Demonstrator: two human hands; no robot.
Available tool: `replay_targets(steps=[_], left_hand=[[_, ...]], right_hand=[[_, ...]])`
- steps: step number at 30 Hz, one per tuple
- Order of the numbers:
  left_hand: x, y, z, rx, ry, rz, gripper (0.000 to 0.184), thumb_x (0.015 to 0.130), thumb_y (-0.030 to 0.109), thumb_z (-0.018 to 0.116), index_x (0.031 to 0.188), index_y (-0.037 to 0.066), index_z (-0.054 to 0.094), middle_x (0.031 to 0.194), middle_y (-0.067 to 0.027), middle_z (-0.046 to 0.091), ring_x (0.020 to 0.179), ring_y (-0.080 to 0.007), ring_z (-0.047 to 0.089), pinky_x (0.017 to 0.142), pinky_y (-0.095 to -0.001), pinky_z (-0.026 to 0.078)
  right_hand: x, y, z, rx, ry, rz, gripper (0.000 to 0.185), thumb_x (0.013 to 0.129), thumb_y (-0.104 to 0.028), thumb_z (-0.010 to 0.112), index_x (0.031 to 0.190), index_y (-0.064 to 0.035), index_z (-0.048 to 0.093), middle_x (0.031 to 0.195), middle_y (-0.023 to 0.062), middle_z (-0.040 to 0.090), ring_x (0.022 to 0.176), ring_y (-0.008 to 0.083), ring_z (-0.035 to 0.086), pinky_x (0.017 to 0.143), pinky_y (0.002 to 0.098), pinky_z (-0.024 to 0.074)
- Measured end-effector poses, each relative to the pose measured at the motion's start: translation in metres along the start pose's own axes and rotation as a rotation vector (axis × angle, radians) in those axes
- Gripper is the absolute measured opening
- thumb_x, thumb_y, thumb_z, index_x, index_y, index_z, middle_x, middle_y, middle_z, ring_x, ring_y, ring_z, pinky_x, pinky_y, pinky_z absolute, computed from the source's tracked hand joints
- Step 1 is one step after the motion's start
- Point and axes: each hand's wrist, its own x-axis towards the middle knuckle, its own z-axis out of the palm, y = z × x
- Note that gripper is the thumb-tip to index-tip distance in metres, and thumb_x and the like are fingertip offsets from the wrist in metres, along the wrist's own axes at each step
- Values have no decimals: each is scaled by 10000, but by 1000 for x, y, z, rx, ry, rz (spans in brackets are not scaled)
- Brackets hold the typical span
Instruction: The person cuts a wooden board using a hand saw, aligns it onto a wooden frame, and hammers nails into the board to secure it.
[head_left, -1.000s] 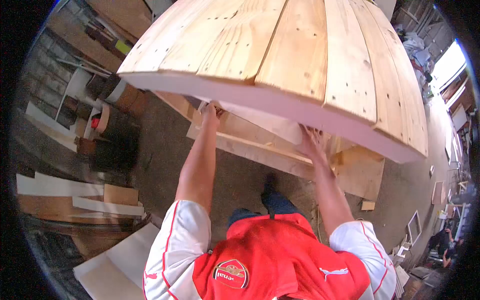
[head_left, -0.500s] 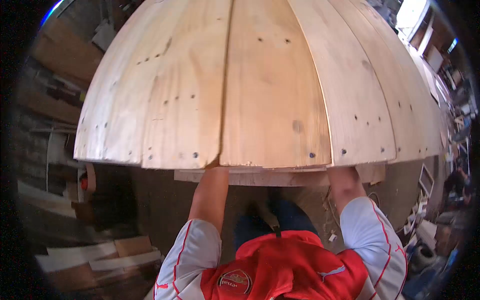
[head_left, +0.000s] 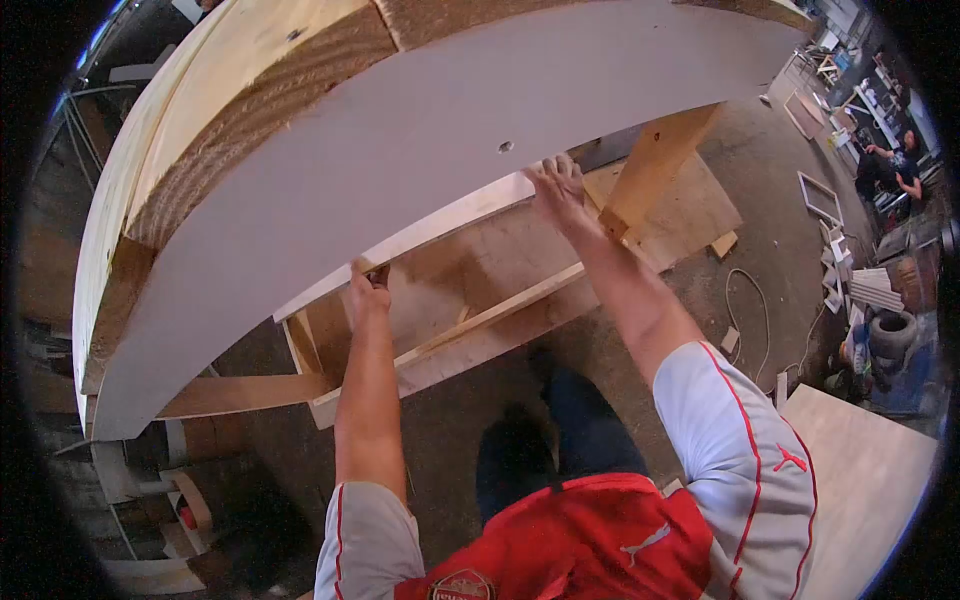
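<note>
A curved plank-topped wooden piece (head_left: 270, 60) with a smooth pale side panel (head_left: 400, 130) fills the upper view. Beneath that panel, my left hand (head_left: 371, 287) is wrapped round the edge of a pale board (head_left: 450, 222). Farther right, my right hand (head_left: 560, 188) has its fingers closed on the same board, close under the panel's lower edge. Under both hands stands a wooden frame (head_left: 490, 312) with rails and a plywood base. An upright wooden post (head_left: 660, 165) joins it, just right of my right hand.
On the right floor lie a small rectangular frame (head_left: 820, 197), a cord (head_left: 765, 300), offcuts and a large flat board (head_left: 860, 480). A person (head_left: 890, 165) sits at the far right. Wood scraps (head_left: 190, 510) lie at the lower left.
The view has tilted, so the curved piece's side panel shows instead of its plank top. My hands, hidden half a second ago, are visible again on the pale board.
</note>
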Motion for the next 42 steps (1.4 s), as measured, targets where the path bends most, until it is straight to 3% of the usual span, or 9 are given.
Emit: replay_targets(steps=[2, 12, 18, 22, 24, 26, 31, 34, 42], left_hand=[[11, 0, -7, -1, -24, 5, 305, 1028, 295, 612, 1236, 71, 606, 1193, -89, 672, 1019, -299, 696, 812, -457, 642], [44, -2, 7, -26, -229, 106, 303, 1035, 330, 594, 1200, 77, 615, 1114, -67, 698, 1020, -248, 688, 810, -379, 646], [226, -17, -57, 28, -368, -190, 468, 1055, 456, 502, 1266, 48, 587, 1139, -99, 693, 1022, -282, 682, 882, -455, 627], [1, 36, 14, 730, -191, -248, 591, 987, 581, 557, 1150, 22, 653, 1063, -160, 720, 902, -285, 703, 782, -427, 601], [-48, 69, 28, 1195, -42, 116, 484, 978, 494, 592, 1041, 26, 696, 957, -146, 735, 804, -303, 700, 750, -425, 571], [-45, 97, 18, 1471, 185, 576, 437, 972, 450, 611, 941, 30, 729, 874, -141, 743, 783, -318, 703, 744, -445, 550], [41, 156, -23, 1447, 749, 1334, 436, 950, 466, 639, 1000, 48, 751, 1055, -194, 742, 978, -379, 706, 876, -514, 539], [83, 174, -46, 1515, 728, 971, 500, 935, 514, 637, 1031, 36, 748, 1150, -208, 722, 1064, -402, 690, 919, -509, 536], [136, 229, -69, 1790, 457, 855, 678, 852, 615, 694, 1085, -20, 743, 1089, -222, 740, 1082, -392, 700, 937, -467, 537]], right_hand=[[2, -7, 11, -134, -36, 149, 492, 900, -263, 661, 1372, -374, 578, 1242, 114, 629, 1201, 367, 574, 927, 510, 469], [39, 0, 48, -23, -108, 248, 587, 892, -379, 671, 1457, -376, 513, 1487, 146, 479, 1361, 436, 422, 1110, 558, 362], [52, 1, 62, 31, -40, 254, 474, 898, -371, 657, 1354, -287, 558, 1358, 157, 513, 1245, 420, 456, 1039, 562, 388], [69, 47, 138, 926, 138, 308, 344, 921, -399, 659, 1151, -146, 628, 1110, 139, 605, 1003, 353, 584, 887, 546, 470], [81, 73, 165, 1288, 173, 412, 357, 933, -414, 660, 1050, -76, 663, 986, 131, 651, 882, 320, 648, 811, 538, 511], [79, 50, 68, -124, -24, 333, 522, 995, -447, 525, 1378, -93, 553, 1147, 195, 714, 1062, 438, 675, 978, 524, 509], [104, 75, 87, 346, -132, 556, 603, 965, -514, 530, 1330, -38, 596, 1339, 256, 620, 1256, 461, 577, 1057, 524, 451], [104, 81, 80, 349, -112, 510, 581, 946, -482, 527, 1282, -23, 649, 1338, 270, 613, 1256, 442, 585, 1066, 504, 446], [107, 50, 29, 163, -186, 384, 445, 890, -238, 511, 1231, -14, 690, 1327, 251, 632, 1266, 412, 597, 1056, 475, 470]])
